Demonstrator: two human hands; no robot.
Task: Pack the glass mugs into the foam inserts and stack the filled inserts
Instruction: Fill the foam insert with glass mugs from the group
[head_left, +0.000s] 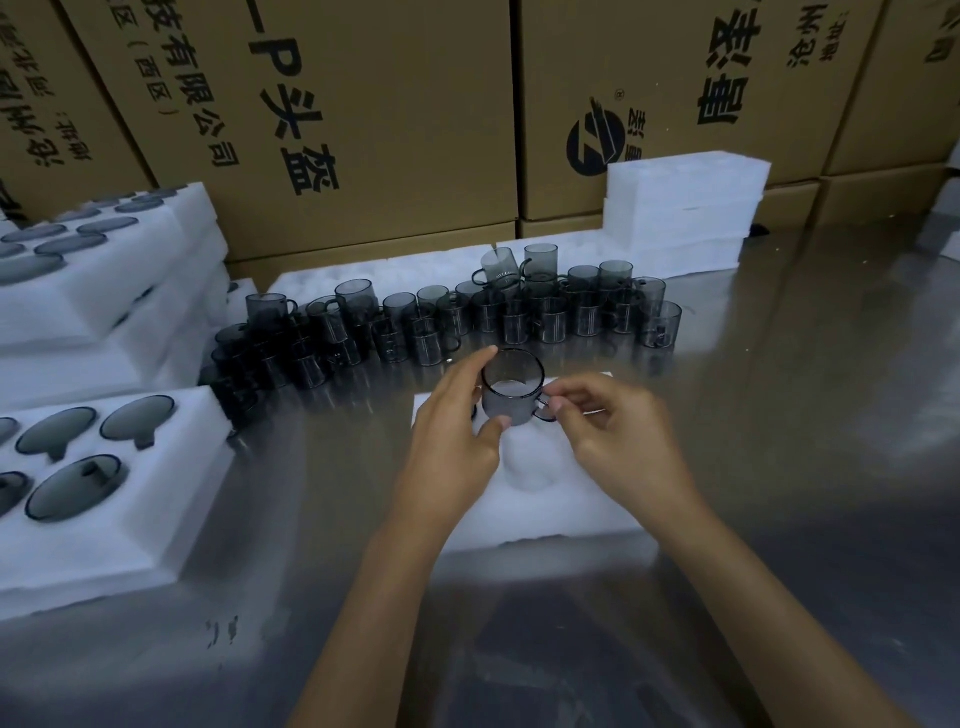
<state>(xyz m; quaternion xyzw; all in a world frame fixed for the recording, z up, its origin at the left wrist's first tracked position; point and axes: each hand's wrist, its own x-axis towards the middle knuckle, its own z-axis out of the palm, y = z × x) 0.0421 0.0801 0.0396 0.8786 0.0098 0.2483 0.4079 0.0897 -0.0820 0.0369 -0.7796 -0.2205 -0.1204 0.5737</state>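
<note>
Mug (511, 392) held upright over empty foam insert (545, 499)
Left hand (457, 441) grips its body between thumb and fingers, right hand (618, 431) pinches the handle; loose mugs (441, 322) crowd the steel table (779, 415) behind

Dim, cool overhead light, soft glare on the steel table (779, 415), wide-angle bending and blur at edges.

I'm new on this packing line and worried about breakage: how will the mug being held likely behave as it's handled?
The mug looks like thin smoked glass, so probably fragile and slippery. The left hand steadies its side and the right hand pinches its handle, suggesting it's light. Its squat shape probably resists tipping.
</note>
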